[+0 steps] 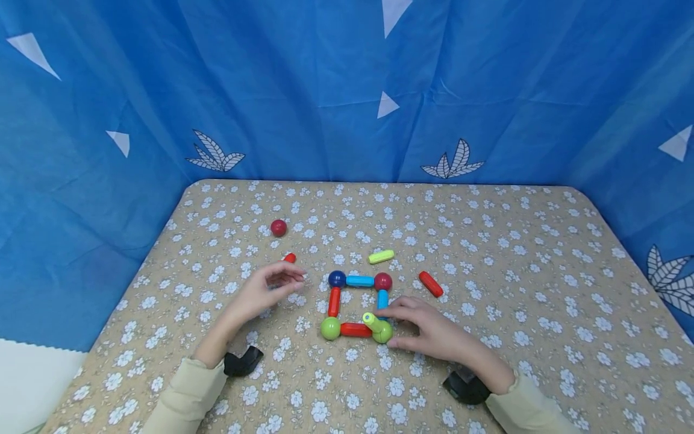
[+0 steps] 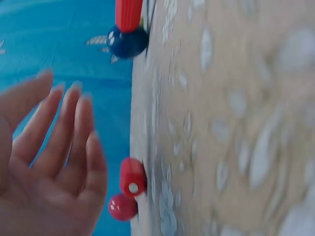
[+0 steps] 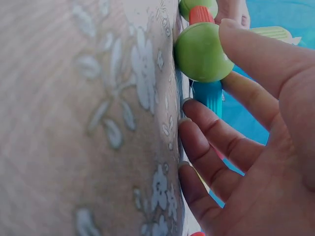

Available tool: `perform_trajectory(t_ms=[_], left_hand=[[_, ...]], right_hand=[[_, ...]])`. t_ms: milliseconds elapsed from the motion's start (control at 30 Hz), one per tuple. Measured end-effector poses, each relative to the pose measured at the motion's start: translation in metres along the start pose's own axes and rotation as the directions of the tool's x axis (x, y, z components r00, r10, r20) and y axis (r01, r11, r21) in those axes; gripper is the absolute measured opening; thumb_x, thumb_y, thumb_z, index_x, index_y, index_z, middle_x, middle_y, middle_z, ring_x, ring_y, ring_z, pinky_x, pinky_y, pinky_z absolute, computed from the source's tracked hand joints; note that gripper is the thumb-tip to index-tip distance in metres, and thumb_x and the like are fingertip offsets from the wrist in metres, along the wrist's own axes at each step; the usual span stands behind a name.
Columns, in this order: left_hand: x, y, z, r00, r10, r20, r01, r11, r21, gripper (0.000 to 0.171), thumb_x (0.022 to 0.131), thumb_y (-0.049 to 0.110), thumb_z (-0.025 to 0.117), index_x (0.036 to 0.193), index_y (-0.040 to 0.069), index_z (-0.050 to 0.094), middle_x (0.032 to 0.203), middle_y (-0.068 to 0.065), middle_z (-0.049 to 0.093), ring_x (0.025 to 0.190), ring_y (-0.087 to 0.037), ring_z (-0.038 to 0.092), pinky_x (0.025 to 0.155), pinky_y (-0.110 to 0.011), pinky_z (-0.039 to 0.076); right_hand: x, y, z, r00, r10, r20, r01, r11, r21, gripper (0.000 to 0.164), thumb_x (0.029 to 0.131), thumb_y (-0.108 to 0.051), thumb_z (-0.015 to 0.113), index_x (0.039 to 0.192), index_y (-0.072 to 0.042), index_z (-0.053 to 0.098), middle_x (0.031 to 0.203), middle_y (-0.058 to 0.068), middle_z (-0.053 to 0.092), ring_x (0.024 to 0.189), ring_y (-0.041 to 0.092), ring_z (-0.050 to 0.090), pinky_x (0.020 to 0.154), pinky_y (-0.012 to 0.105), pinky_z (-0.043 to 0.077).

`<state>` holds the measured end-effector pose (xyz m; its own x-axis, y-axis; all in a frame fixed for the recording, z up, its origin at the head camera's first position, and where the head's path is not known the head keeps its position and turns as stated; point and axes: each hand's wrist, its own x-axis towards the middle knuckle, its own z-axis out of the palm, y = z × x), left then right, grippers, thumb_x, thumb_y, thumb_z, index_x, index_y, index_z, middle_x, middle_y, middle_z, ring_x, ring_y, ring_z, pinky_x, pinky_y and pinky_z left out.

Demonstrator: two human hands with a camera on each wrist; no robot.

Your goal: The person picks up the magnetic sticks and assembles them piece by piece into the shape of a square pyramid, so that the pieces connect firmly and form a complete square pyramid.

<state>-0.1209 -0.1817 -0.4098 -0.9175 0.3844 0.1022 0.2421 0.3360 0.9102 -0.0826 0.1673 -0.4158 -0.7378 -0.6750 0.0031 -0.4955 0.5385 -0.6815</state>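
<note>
Two hands inspected: the left hand [image 1: 264,292] is left of a square frame [image 1: 360,281], the right hand [image 1: 425,328] at its near right corner. The left hand's fingers are loosely bent, thumb apart from forefinger, nothing held. Beyond it lie a loose red ball [image 1: 279,228] and a partly covered red rod [image 1: 290,258]. The ball looks hard, smooth and liable to roll; it is best taken at its widest, from opposite sides. The rod appears light and stiff, and its ridged sides should give fair purchase at mid-length.

The frame, flat on the flowered cloth [image 1: 531,271], would probably bend apart at its joints if lifted by one corner; steadying a ball is judged safer. At the near right corner, the right hand pinches a green ball [image 1: 382,332] between thumb and forefinger, the other fingers spread behind. A yellow-green rod [image 1: 371,320] rises from that ball and could be knocked off by a sideways touch. Farther right lies another loose red rod [image 1: 431,284], apart from the hand.

Not verified, left to right: the covered rod's near end, behind the left hand in the head view; the means of joining, though a pale disc shows on the rod's end in the left wrist view; the forefinger's contact, hidden behind the ball in the right wrist view; and a red piece [image 3: 197,234] there, cut off by the lower edge.
</note>
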Motion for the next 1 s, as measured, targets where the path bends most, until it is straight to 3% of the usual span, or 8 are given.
perform_trajectory(t_ms=[133, 233, 300, 400, 533, 733, 833, 1000], left_hand=[[0.000, -0.006, -0.012, 0.980, -0.022, -0.198, 0.013, 0.999, -0.044, 0.026, 0.088, 0.009, 0.067, 0.111, -0.001, 0.062, 0.109, -0.013, 0.062, 0.099, -0.023, 0.058, 0.086, -0.025, 0.046], [0.002, -0.012, -0.019, 0.964, -0.053, -0.262, 0.037, 0.997, -0.067, 0.031, 0.089, 0.011, 0.065, 0.118, 0.001, 0.060, 0.119, -0.012, 0.058, 0.109, -0.027, 0.054, 0.090, -0.027, 0.044], [0.004, -0.016, -0.021, 0.966, -0.066, -0.252, 0.046, 0.995, -0.085, 0.037, 0.089, 0.011, 0.065, 0.124, 0.001, 0.056, 0.128, -0.013, 0.053, 0.117, -0.030, 0.048, 0.096, -0.032, 0.041], [0.008, -0.022, -0.022, 0.981, -0.079, -0.177, 0.061, 0.992, -0.108, 0.049, 0.089, 0.006, 0.065, 0.134, -0.001, 0.047, 0.138, -0.016, 0.044, 0.125, -0.034, 0.040, 0.102, -0.040, 0.034], [0.014, -0.029, -0.019, 0.991, -0.094, -0.090, 0.087, 0.993, -0.079, 0.057, 0.087, 0.004, 0.067, 0.137, -0.003, 0.042, 0.139, -0.019, 0.042, 0.127, -0.033, 0.038, 0.104, -0.041, 0.031], [0.018, -0.031, -0.016, 0.990, -0.072, -0.118, 0.074, 0.997, 0.015, 0.046, 0.086, 0.001, 0.066, 0.129, -0.003, 0.051, 0.129, -0.018, 0.052, 0.118, -0.030, 0.049, 0.099, -0.037, 0.038], [0.018, -0.025, -0.014, 0.988, -0.070, -0.136, 0.076, 0.996, 0.037, 0.041, 0.086, -0.004, 0.064, 0.125, -0.006, 0.053, 0.126, -0.021, 0.053, 0.115, -0.032, 0.051, 0.096, -0.039, 0.041], [0.017, -0.029, -0.013, 0.984, -0.082, -0.157, 0.096, 0.991, 0.089, 0.038, 0.086, -0.002, 0.064, 0.123, -0.004, 0.057, 0.125, -0.018, 0.055, 0.111, -0.031, 0.054, 0.093, -0.040, 0.043]], right_hand=[[0.001, 0.002, 0.001, 1.000, -0.006, -0.007, 0.006, 1.000, 0.016, 0.048, 0.085, -0.042, 0.066, 0.130, -0.028, 0.056, 0.112, -0.010, 0.053, 0.101, 0.010, 0.049, 0.082, 0.037, 0.046], [0.001, 0.003, 0.002, 1.000, -0.006, -0.012, 0.006, 1.000, 0.025, 0.047, 0.085, -0.043, 0.065, 0.129, -0.028, 0.056, 0.111, -0.010, 0.053, 0.101, 0.010, 0.049, 0.082, 0.037, 0.046], [0.002, 0.003, 0.002, 1.000, -0.013, -0.019, 0.014, 1.000, 0.027, 0.046, 0.086, -0.042, 0.065, 0.129, -0.028, 0.056, 0.111, -0.010, 0.054, 0.100, 0.010, 0.050, 0.082, 0.037, 0.046], [0.002, 0.004, 0.003, 0.999, -0.024, -0.032, 0.025, 0.999, 0.028, 0.045, 0.086, -0.041, 0.065, 0.128, -0.029, 0.057, 0.110, -0.011, 0.054, 0.100, 0.009, 0.050, 0.081, 0.036, 0.047], [0.002, 0.005, 0.003, 0.999, -0.029, -0.036, 0.030, 0.999, 0.027, 0.044, 0.087, -0.041, 0.065, 0.128, -0.029, 0.057, 0.110, -0.011, 0.054, 0.099, 0.009, 0.050, 0.080, 0.036, 0.047], [0.003, 0.004, 0.002, 1.000, -0.019, -0.018, 0.019, 0.999, 0.028, 0.044, 0.088, -0.045, 0.061, 0.129, -0.029, 0.056, 0.112, -0.010, 0.054, 0.100, 0.010, 0.050, 0.081, 0.037, 0.046], [0.003, 0.003, 0.001, 1.000, -0.012, -0.009, 0.012, 1.000, 0.029, 0.044, 0.088, -0.045, 0.061, 0.129, -0.029, 0.056, 0.112, -0.010, 0.054, 0.101, 0.010, 0.049, 0.082, 0.037, 0.046], [0.003, 0.003, 0.002, 1.000, -0.003, -0.009, 0.003, 0.999, 0.036, 0.044, 0.087, -0.045, 0.061, 0.128, -0.029, 0.056, 0.111, -0.010, 0.054, 0.100, 0.010, 0.050, 0.081, 0.036, 0.046]])
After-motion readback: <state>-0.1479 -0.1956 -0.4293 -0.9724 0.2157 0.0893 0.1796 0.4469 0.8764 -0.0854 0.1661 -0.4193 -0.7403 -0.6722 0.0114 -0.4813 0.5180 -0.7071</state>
